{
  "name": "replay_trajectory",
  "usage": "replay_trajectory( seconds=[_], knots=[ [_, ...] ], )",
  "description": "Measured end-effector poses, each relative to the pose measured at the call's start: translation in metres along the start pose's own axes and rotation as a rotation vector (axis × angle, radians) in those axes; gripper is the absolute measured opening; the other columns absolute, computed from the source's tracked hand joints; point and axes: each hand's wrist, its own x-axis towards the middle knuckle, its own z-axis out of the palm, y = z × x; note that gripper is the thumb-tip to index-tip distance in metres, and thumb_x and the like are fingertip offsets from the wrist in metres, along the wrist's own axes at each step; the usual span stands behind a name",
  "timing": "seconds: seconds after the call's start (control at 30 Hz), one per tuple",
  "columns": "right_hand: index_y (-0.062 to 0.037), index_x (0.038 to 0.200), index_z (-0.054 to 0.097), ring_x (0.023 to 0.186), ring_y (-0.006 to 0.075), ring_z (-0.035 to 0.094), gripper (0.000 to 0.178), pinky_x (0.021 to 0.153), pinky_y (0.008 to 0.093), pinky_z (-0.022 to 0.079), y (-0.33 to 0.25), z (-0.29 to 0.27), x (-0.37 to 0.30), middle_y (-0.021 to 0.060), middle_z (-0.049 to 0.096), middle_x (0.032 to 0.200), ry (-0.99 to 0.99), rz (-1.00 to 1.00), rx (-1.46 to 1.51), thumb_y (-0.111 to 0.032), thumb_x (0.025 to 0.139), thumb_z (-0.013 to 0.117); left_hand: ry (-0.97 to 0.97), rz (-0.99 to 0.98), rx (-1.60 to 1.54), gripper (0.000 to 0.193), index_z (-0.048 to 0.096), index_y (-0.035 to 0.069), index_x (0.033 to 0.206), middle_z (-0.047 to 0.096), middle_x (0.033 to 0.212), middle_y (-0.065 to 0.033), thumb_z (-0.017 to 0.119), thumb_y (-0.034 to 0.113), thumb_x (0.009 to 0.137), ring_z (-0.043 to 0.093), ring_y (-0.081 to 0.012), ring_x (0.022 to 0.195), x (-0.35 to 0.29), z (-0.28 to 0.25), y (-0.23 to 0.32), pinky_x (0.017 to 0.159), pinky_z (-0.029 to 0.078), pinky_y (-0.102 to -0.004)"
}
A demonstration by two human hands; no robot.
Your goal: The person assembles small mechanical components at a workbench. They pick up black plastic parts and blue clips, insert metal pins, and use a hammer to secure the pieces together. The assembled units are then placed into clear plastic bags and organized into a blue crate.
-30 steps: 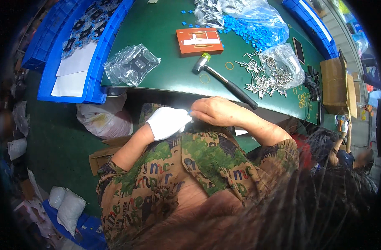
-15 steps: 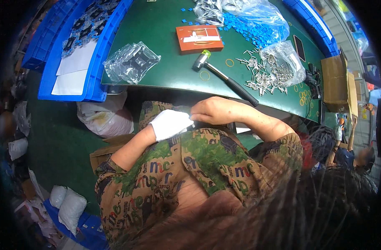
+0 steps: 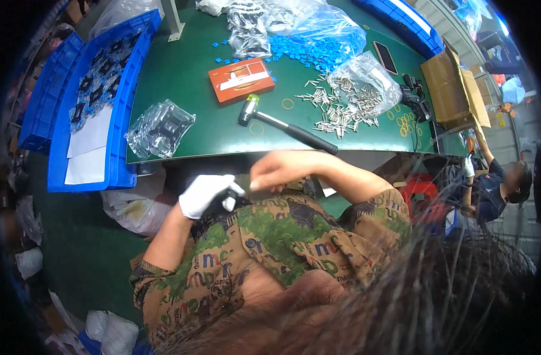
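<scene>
My left hand (image 3: 205, 196), in a white glove, is held low in front of the table edge. Its fingers are closed on a small black part (image 3: 230, 195), mostly covered by the glove. Just to its right is my bare right hand (image 3: 276, 170), a small gap apart, with fingers curled in; whatever they pinch, if anything, is hidden. On the green table (image 3: 193, 71) beyond lie a hammer (image 3: 288, 125) with a black grip and yellow-green tip, an orange-red box (image 3: 241, 81), and clear bags holding black parts (image 3: 162, 127).
Metal pins (image 3: 341, 109) lie heaped beside a clear bag, near rubber bands (image 3: 405, 125) and a phone (image 3: 385, 57). Blue pieces (image 3: 306, 53) are scattered farther back. A blue crate (image 3: 123, 103) stands at left, a cardboard box (image 3: 451, 89) at right. Another person (image 3: 489, 189) works at far right.
My hands have drawn apart, the left moving left and lower; the black part now shows in its fingers. The whole view has shifted, with the table's things appearing farther left.
</scene>
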Motion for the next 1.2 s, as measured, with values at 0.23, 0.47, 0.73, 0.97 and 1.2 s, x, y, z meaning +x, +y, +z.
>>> replay_trajectory(
  seconds=[0.23,0.47,0.73,0.97,1.2],
  knots=[
    [-0.0095,0.106,0.073,0.095,0.0295,0.068,0.021,0.083,0.0422,0.050,0.038,-0.107,-0.057,0.0106,0.068,0.098,1.049,0.055,-1.042,-0.026,0.095,0.065,0.110,0.368,-0.201,0.056,0.047,-0.010,0.139,0.071,0.111,-0.0181,0.067,0.009,0.090,0.068,-0.0249,0.105,-0.008,-0.032,0.015,0.098,0.050,-0.0358],
    [-0.0163,0.103,0.075,0.105,0.0233,0.062,0.019,0.090,0.0468,0.043,0.057,-0.112,-0.048,0.0029,0.065,0.099,1.003,0.232,-1.281,-0.029,0.092,0.067,0.429,0.250,0.151,0.035,0.058,-0.002,0.134,0.069,0.092,-0.0038,0.053,0.012,0.102,0.063,-0.0088,0.086,0.024,0.010,0.015,0.081,0.051,-0.0251],
    [-0.0129,0.110,0.071,0.105,0.0245,0.061,0.024,0.090,0.0429,0.042,0.055,-0.098,-0.052,0.0049,0.064,0.105,1.044,0.184,-1.339,-0.030,0.094,0.065,0.410,0.341,0.133,0.038,0.055,-0.002,0.137,0.065,0.087,-0.0026,0.052,0.010,0.101,0.060,-0.0087,0.083,0.035,0.030,0.001,0.081,0.050,-0.0255],
    [-0.0132,0.111,0.070,0.107,0.0257,0.060,0.022,0.090,0.0442,0.043,0.065,-0.096,-0.059,0.0053,0.063,0.107,1.017,0.217,-1.322,-0.026,0.095,0.064,0.367,0.318,0.142,0.039,0.054,-0.002,0.139,0.064,0.088,-0.0025,0.051,0.012,0.102,0.060,-0.0095,0.083,0.035,0.030,-0.002,0.082,0.050,-0.0259],
    [-0.0133,0.112,0.067,0.107,0.0272,0.060,0.024,0.089,0.0457,0.043,0.065,-0.099,-0.062,0.0065,0.063,0.105,1.061,0.212,-1.247,-0.030,0.095,0.063,0.324,0.305,0.064,0.039,0.055,-0.005,0.137,0.065,0.091,-0.0019,0.050,0.012,0.102,0.060,-0.0083,0.085,0.037,0.035,0.001,0.081,0.050,-0.0256]
  ],
)
